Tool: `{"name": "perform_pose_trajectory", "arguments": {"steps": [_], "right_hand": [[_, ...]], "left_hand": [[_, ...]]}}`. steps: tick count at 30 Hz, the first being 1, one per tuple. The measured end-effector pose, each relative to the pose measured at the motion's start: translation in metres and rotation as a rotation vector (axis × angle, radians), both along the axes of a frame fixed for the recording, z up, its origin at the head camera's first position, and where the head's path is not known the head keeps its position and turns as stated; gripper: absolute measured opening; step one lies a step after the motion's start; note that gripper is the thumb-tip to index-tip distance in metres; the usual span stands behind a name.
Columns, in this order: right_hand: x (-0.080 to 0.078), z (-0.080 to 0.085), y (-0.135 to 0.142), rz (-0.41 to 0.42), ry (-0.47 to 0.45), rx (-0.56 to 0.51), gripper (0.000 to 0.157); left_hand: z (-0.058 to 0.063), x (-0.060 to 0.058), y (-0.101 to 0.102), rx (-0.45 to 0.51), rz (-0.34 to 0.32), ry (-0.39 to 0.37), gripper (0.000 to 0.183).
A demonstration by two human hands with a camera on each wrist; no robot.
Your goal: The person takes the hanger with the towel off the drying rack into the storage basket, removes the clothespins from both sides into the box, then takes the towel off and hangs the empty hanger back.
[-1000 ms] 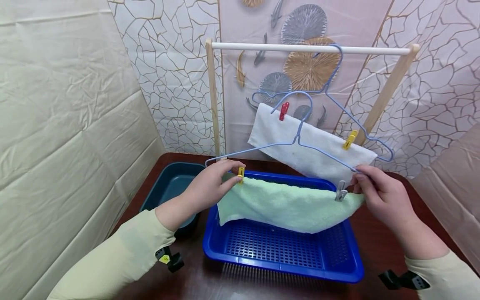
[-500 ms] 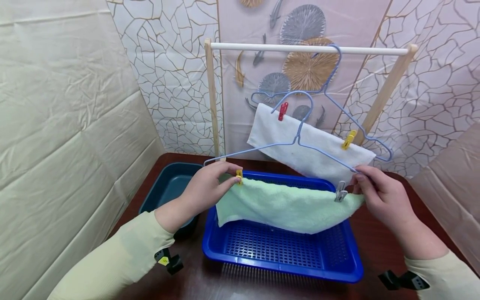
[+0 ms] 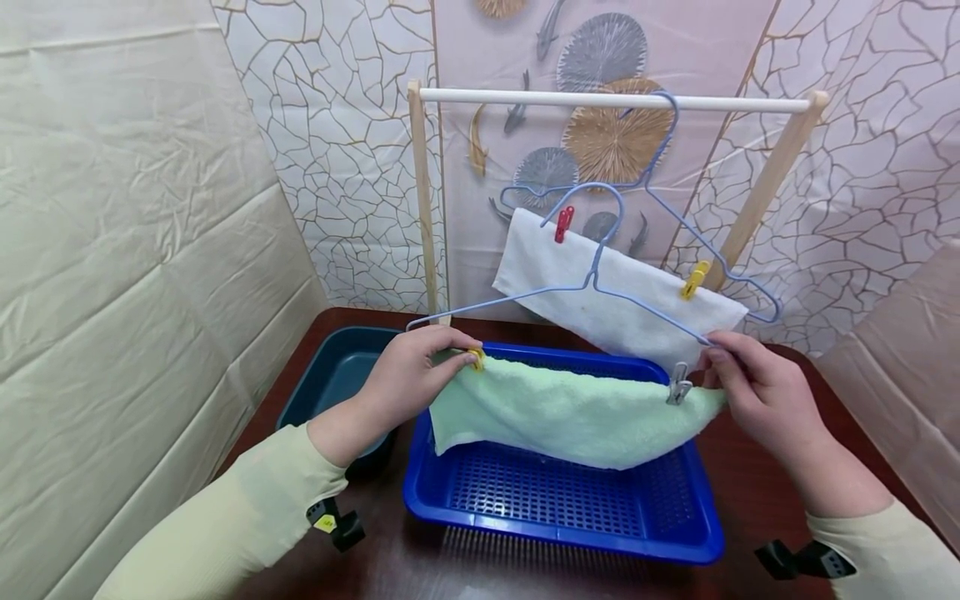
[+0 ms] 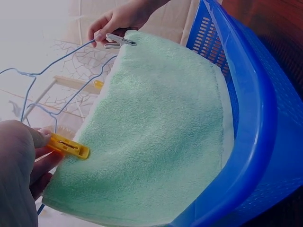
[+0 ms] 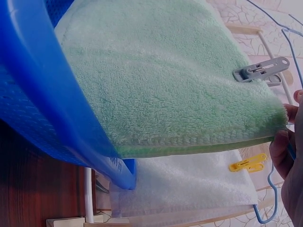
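Note:
My left hand (image 3: pixel 408 367) pinches a yellow clothespin (image 4: pixel 70 145) on the upper left part of a light green towel (image 3: pixel 562 412). A blue wire clothes hanger (image 3: pixel 592 282) is held at its right end by my right hand (image 3: pixel 772 392), whose fingers also touch the towel's right corner. Beside that hand, a grey clothespin (image 5: pixel 258 71) is clipped on the towel's top edge. The towel drapes below the hanger, over the basket. My left fingers cover much of the yellow clothespin in the head view, along with the hanger's left lower part.
Under the towel stands a blue perforated basket (image 3: pixel 562 533). A dark teal basin (image 3: pixel 288 400) is at its left. Behind, a rack's white rod (image 3: pixel 525 97) carries another blue hanger (image 3: pixel 693 225) with a white towel (image 3: pixel 570 287), clipped by red (image 3: pixel 564 225) and yellow (image 3: pixel 694 280) clothespins.
The left fingers and yellow clothespin have shifted slightly down and left, and the clothespin's top now shows less above the fingers. My right hand keeps its hold on the hanger.

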State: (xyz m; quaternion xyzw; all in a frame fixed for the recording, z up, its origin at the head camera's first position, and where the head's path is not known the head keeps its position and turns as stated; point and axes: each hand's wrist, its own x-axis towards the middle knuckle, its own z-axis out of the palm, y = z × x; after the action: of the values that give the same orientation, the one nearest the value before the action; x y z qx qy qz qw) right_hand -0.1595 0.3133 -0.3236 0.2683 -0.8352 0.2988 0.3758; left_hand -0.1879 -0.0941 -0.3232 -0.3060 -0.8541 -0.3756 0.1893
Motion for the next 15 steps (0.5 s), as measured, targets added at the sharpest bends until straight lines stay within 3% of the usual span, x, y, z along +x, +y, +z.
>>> {"name": "perform_pose_trajectory", "arguments": {"steps": [15], "right_hand": [[0.0002, 0.0010, 0.0006, 0.042, -0.011, -0.003, 0.030]], "left_hand": [[0.0005, -0.0011, -0.0027, 0.109, 0.018, -0.089, 0.012]]}}
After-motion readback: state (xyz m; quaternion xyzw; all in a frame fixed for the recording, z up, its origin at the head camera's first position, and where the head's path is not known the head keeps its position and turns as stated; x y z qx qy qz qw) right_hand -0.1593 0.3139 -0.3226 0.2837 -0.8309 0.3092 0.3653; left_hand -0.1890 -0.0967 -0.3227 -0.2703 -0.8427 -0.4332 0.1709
